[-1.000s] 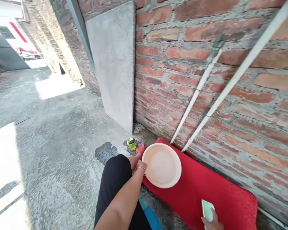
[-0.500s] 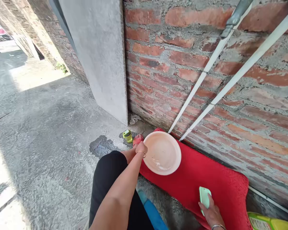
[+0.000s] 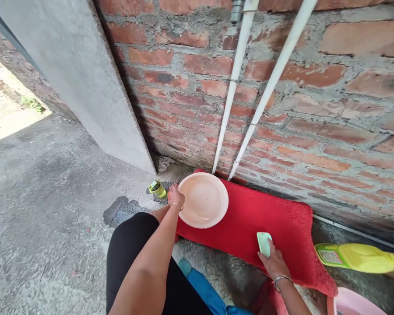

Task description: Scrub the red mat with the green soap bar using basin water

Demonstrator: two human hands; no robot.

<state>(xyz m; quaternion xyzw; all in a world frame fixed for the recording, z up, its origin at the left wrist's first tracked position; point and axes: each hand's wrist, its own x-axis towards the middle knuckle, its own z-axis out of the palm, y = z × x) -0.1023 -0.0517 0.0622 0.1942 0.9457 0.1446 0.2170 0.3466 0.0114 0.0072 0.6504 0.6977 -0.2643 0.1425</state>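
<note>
A pale pink basin (image 3: 213, 188), with a little clear water inside, sits at the left end of a long red cloth-covered surface (image 3: 246, 210). My left hand (image 3: 176, 195), with a thin gold bangle at the wrist, grips the basin's left rim; its fingertips are partly hidden. Over the right part of the red cover, my right hand (image 3: 273, 259) holds a flat, rounded, mint-green block (image 3: 264, 243). Its exact kind is unclear. A silver bangle circles that wrist.
A small yellow-green container (image 3: 157, 189) stands on wet concrete left of the basin. A yellow detergent bottle (image 3: 361, 257) lies at the right, near a pink tub (image 3: 354, 302). White pipes (image 3: 233, 83) run down the brick wall beside a grey slab (image 3: 82, 74). Blue cloth (image 3: 205, 286) is below.
The view has turned right, bringing the detergent bottle and pink tub further into sight. My left hand stays on the basin rim; my right hand still holds the mint-green block.
</note>
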